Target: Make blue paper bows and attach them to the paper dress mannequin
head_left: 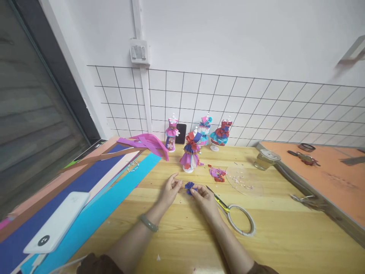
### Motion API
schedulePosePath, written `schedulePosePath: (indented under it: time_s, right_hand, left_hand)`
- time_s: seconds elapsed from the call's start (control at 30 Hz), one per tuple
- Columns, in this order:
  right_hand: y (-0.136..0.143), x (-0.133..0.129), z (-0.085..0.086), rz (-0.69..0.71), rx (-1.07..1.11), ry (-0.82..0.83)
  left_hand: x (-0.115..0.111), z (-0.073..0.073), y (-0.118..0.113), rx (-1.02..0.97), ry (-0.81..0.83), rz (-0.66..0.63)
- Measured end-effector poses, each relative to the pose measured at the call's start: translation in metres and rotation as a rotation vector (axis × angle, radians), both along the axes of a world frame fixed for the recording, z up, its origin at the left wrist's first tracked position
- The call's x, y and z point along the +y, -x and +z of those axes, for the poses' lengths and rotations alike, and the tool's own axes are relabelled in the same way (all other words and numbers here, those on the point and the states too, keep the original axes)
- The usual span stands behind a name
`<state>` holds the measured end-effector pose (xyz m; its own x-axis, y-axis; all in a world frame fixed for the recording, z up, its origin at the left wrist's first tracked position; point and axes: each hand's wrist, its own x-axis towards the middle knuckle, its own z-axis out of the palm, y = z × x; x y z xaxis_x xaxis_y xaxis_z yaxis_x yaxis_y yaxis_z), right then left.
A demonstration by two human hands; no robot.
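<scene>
My right hand [203, 196] pinches a dark blue pleated paper fan [189, 186] between thumb and fingers, low over the wooden table. My left hand [172, 189] is just left of the fan, apart from it, thumb and forefinger brought together. Whatever may be between those fingertips is too small to make out. Behind the hands stands a small dress form [191, 150] in a red, blue and pink paper dress. A yellow and black craft knife [221, 201] lies right of my right hand, its handle end by a roll of tape [251, 219].
Three more dressed forms, one in pink [172, 131], and a black phone [180, 134] stand by the wall. Paper strips [125, 190] and a white power bank [58, 220] lie left. Paper scraps [217, 174], a clear bead dish [244, 182] and a lidded cup [265, 159] are right.
</scene>
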<state>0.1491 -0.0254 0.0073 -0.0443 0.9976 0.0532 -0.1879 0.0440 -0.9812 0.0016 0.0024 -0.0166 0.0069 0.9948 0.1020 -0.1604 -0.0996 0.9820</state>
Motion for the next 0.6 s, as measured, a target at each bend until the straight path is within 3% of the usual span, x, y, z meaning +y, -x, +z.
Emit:
schedulePosePath:
  time_s: [0.2,0.37,0.47,0.6]
  right_hand:
    - [-0.013,0.002,0.02,0.013,0.002,0.052]
    - [-0.024,0.007,0.046,0.125,-0.082,0.038]
    - [-0.028,0.023,0.049,0.108,-0.141,-0.005]
    - [-0.025,0.049,0.048,0.048,-0.119,-0.083]
  left_hand:
    - [0.021,-0.004,0.003,0.106,-0.112,0.12]
    - [0.05,0.014,0.006,0.238,-0.113,0.25]
    - [0.068,0.026,0.003,0.305,-0.249,0.344]
    - [0.087,0.036,-0.007,0.24,-0.296,0.331]
